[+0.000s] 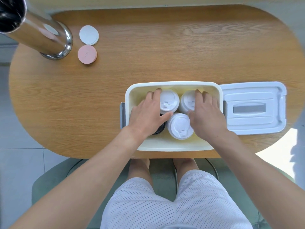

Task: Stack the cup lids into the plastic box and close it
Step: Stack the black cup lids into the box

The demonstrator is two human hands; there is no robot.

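Note:
A white plastic box stands open at the table's near edge. Inside it are three stacks of white cup lids: one at the back left, one at the back right, one in front. A black stack shows under my left wrist. My left hand wraps the back left stack, thumb against its near side. My right hand clasps the back right stack and hides part of it. The box's white lid lies flat to the right of the box.
A shiny metal pole with a round base rises at the table's far left. Beside it lie a white round coaster and a pink one. The wooden table is oval; my knees and a green chair sit below its near edge.

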